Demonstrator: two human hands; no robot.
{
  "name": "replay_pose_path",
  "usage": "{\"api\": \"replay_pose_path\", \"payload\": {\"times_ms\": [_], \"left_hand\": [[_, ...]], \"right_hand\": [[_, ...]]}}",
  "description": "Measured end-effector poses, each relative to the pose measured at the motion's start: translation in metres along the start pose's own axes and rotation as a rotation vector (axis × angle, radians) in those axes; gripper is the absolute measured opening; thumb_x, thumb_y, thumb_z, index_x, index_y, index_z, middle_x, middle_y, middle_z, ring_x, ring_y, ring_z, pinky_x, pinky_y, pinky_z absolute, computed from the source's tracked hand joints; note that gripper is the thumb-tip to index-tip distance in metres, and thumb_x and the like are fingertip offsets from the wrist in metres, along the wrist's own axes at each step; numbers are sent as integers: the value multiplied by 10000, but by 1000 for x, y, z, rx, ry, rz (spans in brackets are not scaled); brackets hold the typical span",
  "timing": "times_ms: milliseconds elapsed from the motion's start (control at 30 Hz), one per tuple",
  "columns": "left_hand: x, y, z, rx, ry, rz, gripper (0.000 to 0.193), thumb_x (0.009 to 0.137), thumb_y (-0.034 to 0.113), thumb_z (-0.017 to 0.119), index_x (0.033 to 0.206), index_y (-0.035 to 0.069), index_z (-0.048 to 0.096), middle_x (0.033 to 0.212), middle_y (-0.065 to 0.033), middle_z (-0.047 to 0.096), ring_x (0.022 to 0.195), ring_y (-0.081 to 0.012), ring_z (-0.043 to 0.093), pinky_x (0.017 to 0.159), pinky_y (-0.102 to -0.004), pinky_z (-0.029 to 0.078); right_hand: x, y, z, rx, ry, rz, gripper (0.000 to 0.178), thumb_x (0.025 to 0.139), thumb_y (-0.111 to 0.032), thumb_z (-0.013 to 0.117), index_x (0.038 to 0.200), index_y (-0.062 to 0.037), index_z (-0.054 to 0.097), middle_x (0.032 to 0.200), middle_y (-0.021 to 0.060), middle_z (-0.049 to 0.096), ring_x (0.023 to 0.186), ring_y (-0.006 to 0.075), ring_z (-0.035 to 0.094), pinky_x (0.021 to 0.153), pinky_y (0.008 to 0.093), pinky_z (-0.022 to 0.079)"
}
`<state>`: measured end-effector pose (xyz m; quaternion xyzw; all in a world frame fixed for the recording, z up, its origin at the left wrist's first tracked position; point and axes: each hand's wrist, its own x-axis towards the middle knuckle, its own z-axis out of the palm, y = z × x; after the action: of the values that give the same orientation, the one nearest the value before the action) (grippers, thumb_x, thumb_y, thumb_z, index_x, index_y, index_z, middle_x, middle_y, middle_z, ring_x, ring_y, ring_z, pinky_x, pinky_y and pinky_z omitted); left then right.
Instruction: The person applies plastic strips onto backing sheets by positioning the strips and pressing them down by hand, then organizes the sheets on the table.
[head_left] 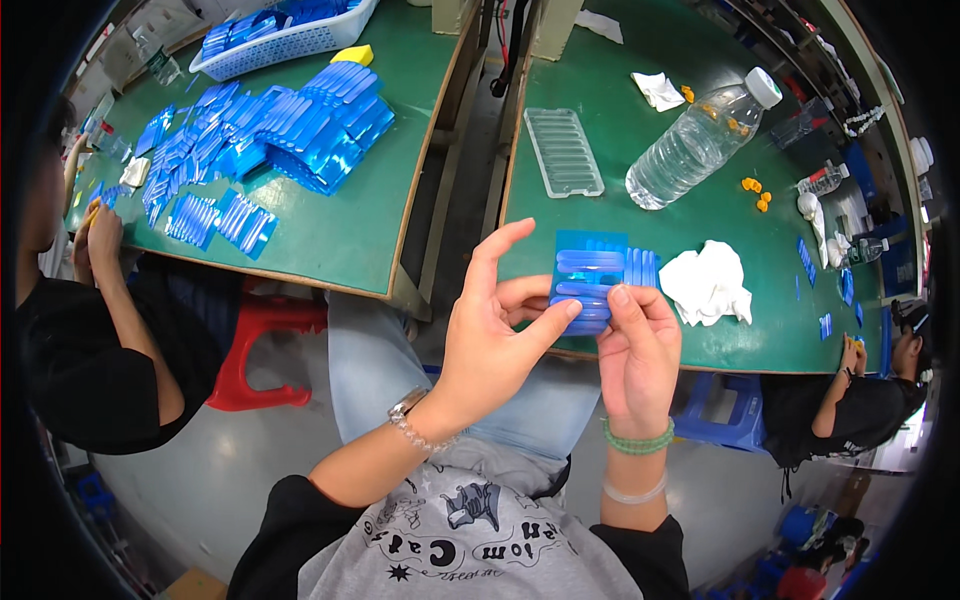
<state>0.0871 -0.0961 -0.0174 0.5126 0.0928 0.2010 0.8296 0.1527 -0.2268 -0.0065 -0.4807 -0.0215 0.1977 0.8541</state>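
Observation:
Between my two hands is a translucent blue plastic sheet (590,262) bearing long rounded blue strips, held just over the table's near edge. My left hand (490,335) pinches its left side between thumb and fingers, with the index finger raised clear. Thumb and fingertips of my right hand (640,350) close on its lower right corner. More blue ridged strips (642,266) show just behind the sheet, partly hidden by it. A crumpled white tissue (706,283) lies to the right of my right hand.
A clear ribbed tray (565,152) and a water bottle (690,145) lie beyond my hands. Orange bits (757,193) are scattered at right. Across a gap, the left table carries piled blue strip sheets (300,130) and a white basket (285,52). People work at both sides.

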Motion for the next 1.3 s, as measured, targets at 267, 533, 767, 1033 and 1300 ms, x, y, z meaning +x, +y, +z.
{"api": "replay_pose_path", "payload": {"times_ms": [267, 533, 767, 1033, 1300], "left_hand": [[-2, 3, 0, 19, -21, -26, 652, 837, -83, 650, 1371, 33, 295, 1048, -162, 671, 976, -176, 643, 870, -291, 519], [-4, 1, 2, -14, 31, 18, 575, 846, 12, 686, 1324, 7, 367, 970, -138, 691, 873, -144, 659, 776, -267, 532], [0, 1, 6, 73, 97, 12, 505, 852, 22, 684, 1280, -1, 418, 890, -116, 698, 818, -107, 643, 733, -242, 516], [0, 4, 1, 93, 108, 1, 494, 849, -37, 665, 1260, 27, 399, 859, -69, 678, 802, -89, 624, 694, -202, 480], [-7, -5, -21, 104, 191, 148, 521, 825, -19, 666, 1240, 38, 357, 806, -38, 596, 771, -86, 555, 721, -238, 454]], "right_hand": [[1, 4, 0, -2, -10, -51, 110, 856, 0, 678, 947, 4, 615, 957, 85, 658, 880, 119, 610, 837, 256, 476], [1, 8, 1, -7, -3, -69, 118, 849, 13, 682, 947, 7, 616, 963, 92, 658, 880, 119, 613, 845, 262, 482], [2, 9, 0, 16, -21, -90, 100, 856, 19, 672, 936, 1, 616, 969, 91, 661, 881, 116, 618, 847, 256, 486], [3, 12, 5, 4, -29, -70, 96, 853, 11, 680, 912, -3, 605, 960, 85, 663, 855, 103, 612, 820, 246, 486], [-4, 18, 37, -290, -37, -155, 469, 835, 65, 675, 1152, -61, 353, 830, 69, 633, 781, 77, 581, 659, 188, 445]]}}
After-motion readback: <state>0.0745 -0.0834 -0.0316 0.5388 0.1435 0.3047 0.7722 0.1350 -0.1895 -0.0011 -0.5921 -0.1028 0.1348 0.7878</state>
